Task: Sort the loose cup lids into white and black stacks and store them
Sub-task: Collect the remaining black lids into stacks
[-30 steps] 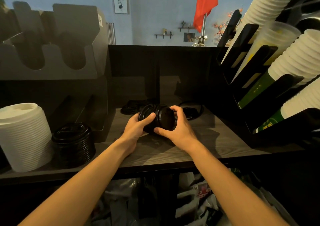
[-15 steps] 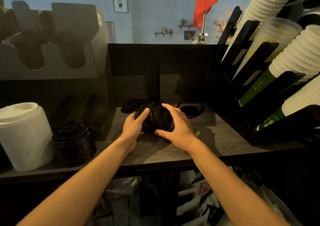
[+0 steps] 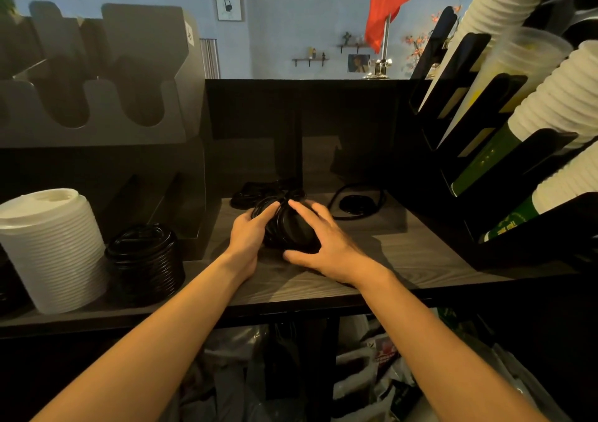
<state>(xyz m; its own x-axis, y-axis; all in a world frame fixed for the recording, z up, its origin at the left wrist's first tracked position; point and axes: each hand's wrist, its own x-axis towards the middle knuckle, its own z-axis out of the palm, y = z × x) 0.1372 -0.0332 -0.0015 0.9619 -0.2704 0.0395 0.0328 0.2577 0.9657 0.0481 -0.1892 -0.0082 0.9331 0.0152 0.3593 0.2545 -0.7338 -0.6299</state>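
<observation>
The left hand [image 3: 247, 233] and right hand [image 3: 326, 246] clamp a sideways bunch of black lids [image 3: 291, 230] on the desk [image 3: 404, 253]. A white stack [image 3: 55, 246] and black stack [image 3: 142, 259] stand near left. Loose black lids [image 3: 356, 203] lie farther back, so sorting looks unfinished.

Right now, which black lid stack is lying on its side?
The black stack gripped between left hand and right hand, mid-shelf; the other black stack stands upright beside the white stack.

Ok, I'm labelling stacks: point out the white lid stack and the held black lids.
white lid stack [image 3: 55, 253]: head view, ribbed side.
held black lids [image 3: 297, 230]: head view, end lid's face between the hands.
</observation>
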